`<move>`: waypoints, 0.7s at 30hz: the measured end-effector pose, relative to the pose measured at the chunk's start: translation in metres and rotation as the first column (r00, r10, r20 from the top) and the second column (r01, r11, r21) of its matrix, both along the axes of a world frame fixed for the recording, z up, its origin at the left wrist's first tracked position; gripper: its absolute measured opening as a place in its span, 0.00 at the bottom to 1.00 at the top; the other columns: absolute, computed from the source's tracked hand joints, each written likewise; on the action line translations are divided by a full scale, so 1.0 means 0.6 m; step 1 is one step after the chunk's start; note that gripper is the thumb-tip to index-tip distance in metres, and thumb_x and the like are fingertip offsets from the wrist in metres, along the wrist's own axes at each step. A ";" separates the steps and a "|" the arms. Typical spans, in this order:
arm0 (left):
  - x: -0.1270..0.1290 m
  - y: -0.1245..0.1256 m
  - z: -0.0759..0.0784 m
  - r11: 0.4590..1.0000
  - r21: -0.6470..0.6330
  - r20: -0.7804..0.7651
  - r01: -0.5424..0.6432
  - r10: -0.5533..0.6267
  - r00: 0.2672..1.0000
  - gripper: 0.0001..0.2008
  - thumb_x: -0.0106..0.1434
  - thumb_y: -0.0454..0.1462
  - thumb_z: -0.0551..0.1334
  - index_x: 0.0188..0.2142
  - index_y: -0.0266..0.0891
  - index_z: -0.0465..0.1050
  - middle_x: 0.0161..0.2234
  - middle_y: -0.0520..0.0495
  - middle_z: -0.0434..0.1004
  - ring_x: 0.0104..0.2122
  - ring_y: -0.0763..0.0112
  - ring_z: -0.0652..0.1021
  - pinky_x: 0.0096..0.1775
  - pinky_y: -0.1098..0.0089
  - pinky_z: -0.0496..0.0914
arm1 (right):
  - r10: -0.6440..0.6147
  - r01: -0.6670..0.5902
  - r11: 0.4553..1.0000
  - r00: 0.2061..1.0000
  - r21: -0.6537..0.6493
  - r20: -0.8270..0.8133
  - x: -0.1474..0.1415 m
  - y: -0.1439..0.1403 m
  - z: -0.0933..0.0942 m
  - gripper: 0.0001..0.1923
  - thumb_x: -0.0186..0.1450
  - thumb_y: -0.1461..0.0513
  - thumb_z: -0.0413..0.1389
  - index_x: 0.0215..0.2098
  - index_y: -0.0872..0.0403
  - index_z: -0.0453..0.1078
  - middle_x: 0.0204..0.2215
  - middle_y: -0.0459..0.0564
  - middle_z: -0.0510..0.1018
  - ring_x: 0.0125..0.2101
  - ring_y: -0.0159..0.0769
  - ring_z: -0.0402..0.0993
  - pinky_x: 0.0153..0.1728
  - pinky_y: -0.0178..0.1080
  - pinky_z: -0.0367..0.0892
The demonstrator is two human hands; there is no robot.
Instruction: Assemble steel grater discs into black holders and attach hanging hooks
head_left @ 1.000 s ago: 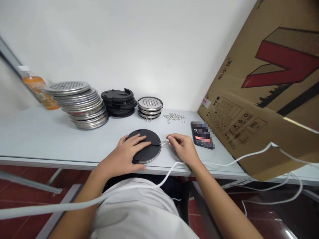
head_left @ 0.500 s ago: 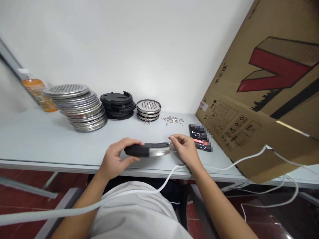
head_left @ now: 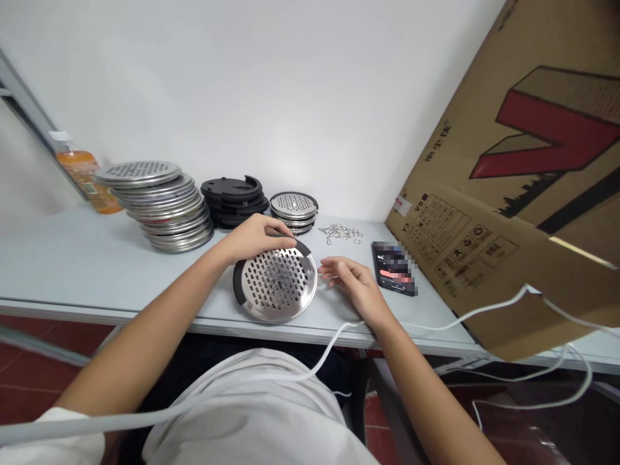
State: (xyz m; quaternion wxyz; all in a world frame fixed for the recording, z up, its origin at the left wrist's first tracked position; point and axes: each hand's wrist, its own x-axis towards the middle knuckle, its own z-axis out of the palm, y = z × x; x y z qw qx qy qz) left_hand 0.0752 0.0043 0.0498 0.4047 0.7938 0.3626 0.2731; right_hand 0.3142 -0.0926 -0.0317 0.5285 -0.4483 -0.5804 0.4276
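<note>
A round metal grater disc [head_left: 278,287] with rows of holes and black rim pieces is tilted up over the table's near edge, its perforated face toward me. My left hand [head_left: 259,239] grips it by the black top rim, thumb along the front side. Just right of the disc, my right hand [head_left: 353,284] has its fingers loosely curled and apart, with nothing visible in them. Behind are a small stack of similar rimmed discs [head_left: 294,205], a scatter of small metal clips [head_left: 341,232] and a stack of black plastic holders [head_left: 232,190].
A tall leaning stack of metal discs [head_left: 167,216] stands left, beside an orange bottle [head_left: 84,174]. A phone [head_left: 394,271] lies right, next to a large cardboard box [head_left: 450,213]. A white cable [head_left: 329,352] crosses in front of me.
The disc has turned from edge-on to showing its perforated face. My left hand has moved from its left side to its top, and my right hand has come off the edge.
</note>
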 end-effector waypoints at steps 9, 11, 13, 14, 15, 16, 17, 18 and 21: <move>0.026 0.044 0.034 0.964 0.251 -0.125 -0.088 0.122 0.985 0.34 0.58 0.50 0.68 0.60 0.39 0.69 0.42 0.42 0.82 0.41 0.59 0.81 0.42 0.64 0.73 | 0.180 -0.279 0.937 0.903 -0.211 -0.391 -0.007 0.037 0.059 0.09 0.62 0.59 0.64 0.31 0.59 0.74 0.23 0.47 0.77 0.18 0.26 0.69 0.20 0.29 0.66; 0.011 0.051 0.043 0.908 0.382 -0.027 -0.174 0.199 0.980 0.31 0.61 0.51 0.64 0.60 0.39 0.68 0.49 0.41 0.79 0.45 0.60 0.79 0.46 0.62 0.72 | 0.098 -0.200 0.959 0.897 -0.198 -0.430 0.008 0.065 0.087 0.07 0.65 0.63 0.61 0.30 0.59 0.73 0.21 0.48 0.76 0.19 0.27 0.71 0.21 0.29 0.69; -0.002 0.061 0.054 0.877 0.458 -0.032 -0.143 0.177 0.984 0.27 0.64 0.53 0.61 0.56 0.40 0.72 0.52 0.41 0.77 0.47 0.60 0.78 0.50 0.61 0.71 | 0.036 -0.149 0.966 0.887 -0.211 -0.460 0.015 0.102 0.114 0.09 0.68 0.66 0.57 0.28 0.59 0.71 0.20 0.48 0.75 0.20 0.29 0.73 0.24 0.30 0.72; -0.006 0.068 0.059 0.865 0.491 -0.078 -0.099 0.157 0.985 0.26 0.65 0.54 0.59 0.54 0.41 0.73 0.53 0.42 0.76 0.48 0.60 0.78 0.51 0.60 0.70 | 0.017 -0.139 0.963 0.886 -0.230 -0.464 0.015 0.122 0.126 0.10 0.69 0.66 0.55 0.30 0.59 0.71 0.20 0.48 0.75 0.20 0.29 0.74 0.24 0.31 0.73; -0.008 0.076 0.062 0.850 0.524 -0.141 -0.047 0.141 0.980 0.26 0.65 0.54 0.59 0.54 0.42 0.74 0.53 0.42 0.76 0.49 0.59 0.77 0.53 0.59 0.70 | -0.006 -0.125 0.959 0.889 -0.255 -0.457 0.012 0.143 0.135 0.10 0.70 0.67 0.53 0.31 0.59 0.70 0.20 0.48 0.75 0.20 0.29 0.74 0.24 0.30 0.73; -0.007 0.086 0.064 0.835 0.550 -0.211 0.007 0.131 0.969 0.26 0.64 0.55 0.59 0.54 0.42 0.75 0.53 0.41 0.75 0.50 0.57 0.76 0.54 0.58 0.69 | -0.031 -0.110 0.953 0.891 -0.282 -0.452 0.008 0.163 0.142 0.10 0.71 0.67 0.52 0.31 0.59 0.69 0.19 0.47 0.75 0.20 0.29 0.74 0.24 0.30 0.73; -0.004 0.096 0.064 0.825 0.563 -0.272 0.051 0.127 0.954 0.27 0.63 0.55 0.60 0.54 0.41 0.75 0.54 0.41 0.75 0.51 0.56 0.76 0.55 0.58 0.68 | -0.054 -0.100 0.944 0.893 -0.313 -0.447 0.002 0.181 0.146 0.10 0.72 0.66 0.51 0.32 0.58 0.68 0.19 0.47 0.74 0.20 0.28 0.74 0.24 0.30 0.74; -0.001 0.108 0.062 0.822 0.565 -0.314 0.079 0.125 0.941 0.28 0.63 0.54 0.61 0.55 0.41 0.75 0.54 0.40 0.75 0.52 0.55 0.75 0.55 0.58 0.68 | -0.079 -0.084 0.936 0.895 -0.341 -0.438 -0.005 0.197 0.147 0.10 0.73 0.66 0.51 0.32 0.58 0.68 0.18 0.46 0.74 0.19 0.28 0.73 0.24 0.29 0.73; 0.010 0.145 0.048 0.850 0.516 -0.354 0.104 0.101 0.930 0.28 0.61 0.51 0.62 0.56 0.38 0.74 0.54 0.40 0.77 0.52 0.55 0.76 0.55 0.60 0.68 | -0.135 -0.021 0.930 0.910 -0.368 -0.392 -0.020 0.232 0.141 0.11 0.74 0.64 0.50 0.32 0.57 0.66 0.18 0.45 0.73 0.20 0.26 0.73 0.25 0.28 0.73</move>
